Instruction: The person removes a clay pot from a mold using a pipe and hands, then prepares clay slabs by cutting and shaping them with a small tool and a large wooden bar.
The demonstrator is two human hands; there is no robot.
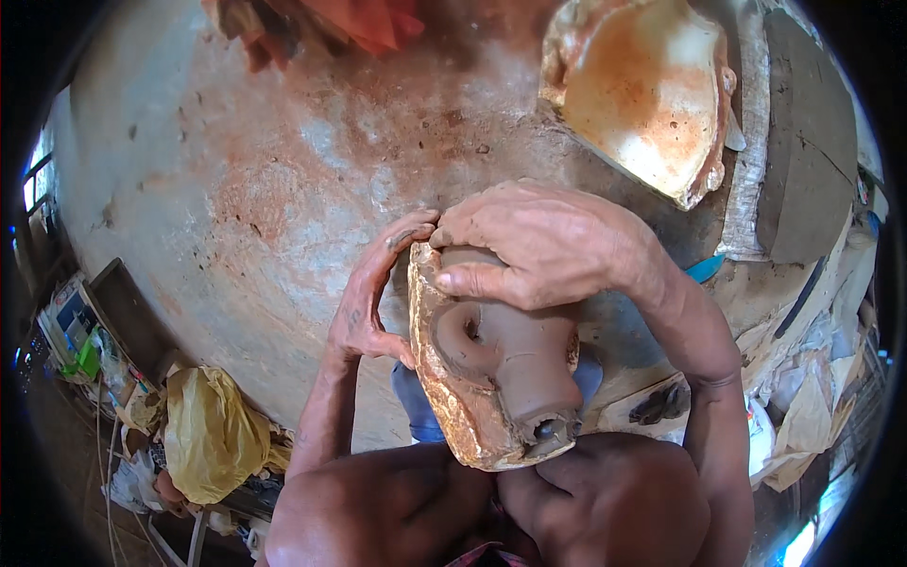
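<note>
A yellowish-brown plaster mould half rests on my lap, leaning against the table edge. Inside it sits a hollow grey-brown clay piece, with a rounded looped part on its left and a hole at its near end. My left hand is wrapped around the mould's left side, the thumb near its middle and the fingers at the far corner. Over the far end lies my right hand, fingers curled along the top edge and thumb pressed on the clay. The surface under that palm is hidden.
Another mould half, pale and stained orange inside, lies at the far right. Beside it are a pale strip and a flat grey clay slab. A teal tool lies nearer. Orange-red sheeting is at the back, a yellow bag lower left.
</note>
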